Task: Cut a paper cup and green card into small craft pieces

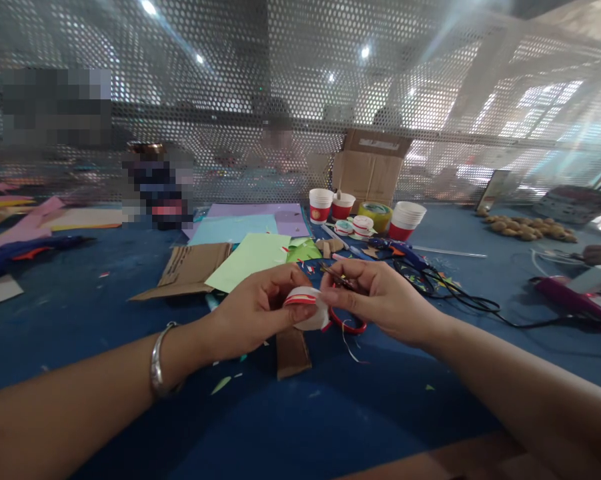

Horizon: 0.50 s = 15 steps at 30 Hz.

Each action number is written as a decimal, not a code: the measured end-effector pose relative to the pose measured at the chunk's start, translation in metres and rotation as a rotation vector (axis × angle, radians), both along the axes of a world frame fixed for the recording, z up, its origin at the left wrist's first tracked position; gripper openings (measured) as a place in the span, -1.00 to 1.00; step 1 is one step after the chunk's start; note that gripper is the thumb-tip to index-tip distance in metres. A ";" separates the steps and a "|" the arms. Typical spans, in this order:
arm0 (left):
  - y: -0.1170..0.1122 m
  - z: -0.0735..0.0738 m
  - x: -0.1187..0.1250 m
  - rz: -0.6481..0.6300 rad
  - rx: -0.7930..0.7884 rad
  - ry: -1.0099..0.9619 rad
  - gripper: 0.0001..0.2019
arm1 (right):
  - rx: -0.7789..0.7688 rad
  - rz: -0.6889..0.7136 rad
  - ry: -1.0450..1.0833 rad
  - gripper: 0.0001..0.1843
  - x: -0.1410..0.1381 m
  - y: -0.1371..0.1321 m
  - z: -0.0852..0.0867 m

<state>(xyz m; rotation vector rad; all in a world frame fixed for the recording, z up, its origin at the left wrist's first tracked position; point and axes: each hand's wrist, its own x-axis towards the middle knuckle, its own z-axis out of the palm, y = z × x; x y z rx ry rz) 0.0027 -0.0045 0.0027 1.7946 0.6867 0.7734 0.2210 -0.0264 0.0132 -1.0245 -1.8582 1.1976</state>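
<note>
Fingers of the left hand (253, 307) pinch a curved, red-striped white paper piece (300, 298) above a blue tabletop (395, 413); the right hand (377, 293), fingers curled, grips red-handled metal scissors (361, 329) just beside it. Beneath lies a brown cardboard strip (293, 357); beyond, a flat pale-green paper sheet (250, 260) and tapered red-and-white paper cups (321, 207).

There are two blue glue guns (409, 253), one bracelet (156, 363) and one pair of scissors (353, 329).
</note>
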 end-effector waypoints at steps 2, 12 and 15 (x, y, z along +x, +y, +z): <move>0.001 0.000 0.000 0.030 -0.023 -0.027 -0.78 | 0.070 -0.060 -0.020 -0.57 0.001 -0.002 0.002; -0.001 -0.002 -0.003 0.122 0.113 -0.024 -0.75 | 0.383 -0.128 -0.375 -0.62 -0.001 -0.011 0.000; -0.003 -0.003 -0.005 0.126 0.209 0.004 -0.78 | 0.434 -0.114 -0.377 -0.63 -0.001 -0.012 -0.002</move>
